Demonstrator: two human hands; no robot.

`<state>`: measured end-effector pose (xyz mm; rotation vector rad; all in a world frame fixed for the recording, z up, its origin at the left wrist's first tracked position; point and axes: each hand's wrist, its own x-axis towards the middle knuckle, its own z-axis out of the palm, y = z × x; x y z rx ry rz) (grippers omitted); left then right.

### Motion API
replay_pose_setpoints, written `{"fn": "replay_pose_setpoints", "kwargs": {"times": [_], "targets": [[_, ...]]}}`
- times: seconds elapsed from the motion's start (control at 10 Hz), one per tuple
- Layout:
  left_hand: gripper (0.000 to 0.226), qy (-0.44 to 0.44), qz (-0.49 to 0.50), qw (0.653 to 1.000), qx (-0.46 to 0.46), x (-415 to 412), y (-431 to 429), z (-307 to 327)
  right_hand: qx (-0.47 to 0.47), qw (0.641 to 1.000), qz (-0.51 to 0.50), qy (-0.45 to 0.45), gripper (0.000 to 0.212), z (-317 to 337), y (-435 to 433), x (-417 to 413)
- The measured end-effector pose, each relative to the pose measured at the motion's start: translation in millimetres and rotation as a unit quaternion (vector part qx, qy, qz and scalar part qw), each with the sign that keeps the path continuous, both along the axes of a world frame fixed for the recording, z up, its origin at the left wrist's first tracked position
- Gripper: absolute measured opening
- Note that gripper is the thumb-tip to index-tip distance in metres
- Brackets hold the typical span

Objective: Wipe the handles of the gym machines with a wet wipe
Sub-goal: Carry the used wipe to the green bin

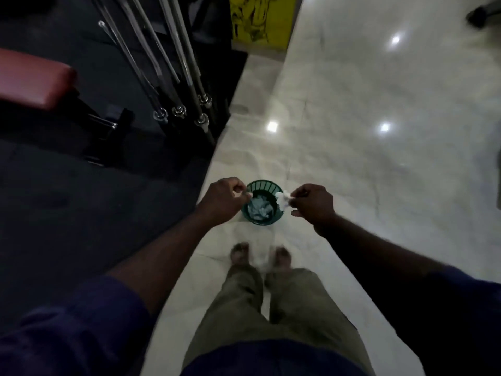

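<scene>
Looking straight down w/ both arms out over a small green bin [261,210] on the pale glossy floor [379,172]. Right hand [311,204], grip pinched tight on a crumpled white wet wipe [283,200]; wipe sticks out from the fingertips toward the left, hanging over the bin's right rim. Left hand [223,200], grip curled nearly closed at the bin's left rim; can't tell if anything's in it, maybe a tiny white scrap at the fingertips. Bin's got pale crumpled wipes inside. Feet just below the bin, blurry. Upper left: dark mat [81,199], red bench pad [35,80], several chrome bars [162,63] leaning in a rack, well apart from both hands.
</scene>
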<state>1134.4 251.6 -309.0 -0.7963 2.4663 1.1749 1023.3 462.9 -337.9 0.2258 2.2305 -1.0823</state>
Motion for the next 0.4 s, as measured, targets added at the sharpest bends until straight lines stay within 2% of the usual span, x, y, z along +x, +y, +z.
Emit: {"fn": "replay_pose_setpoints", "kwargs": {"times": [0.1,0.2,0.3,0.4], "targets": [[0.028,-0.023,0.017,0.999,0.016,-26,-12,-28,0.045,0.998,0.049,0.019,0.02,-70,-15,-26],[0.029,-0.039,0.042,0.998,0.026,-33,-15,-48,0.075,0.99,0.115,0.024,0.02,-95,-31,-35],[0.029,-0.059,0.057,0.995,0.05,-38,-16,-75,0.097,0.979,0.171,0.046,0.039,-116,-43,-43],[0.029,-0.075,0.062,0.994,0.049,-42,-17,-85,0.099,0.984,0.147,0.036,0.046,-125,-47,-47]]}}
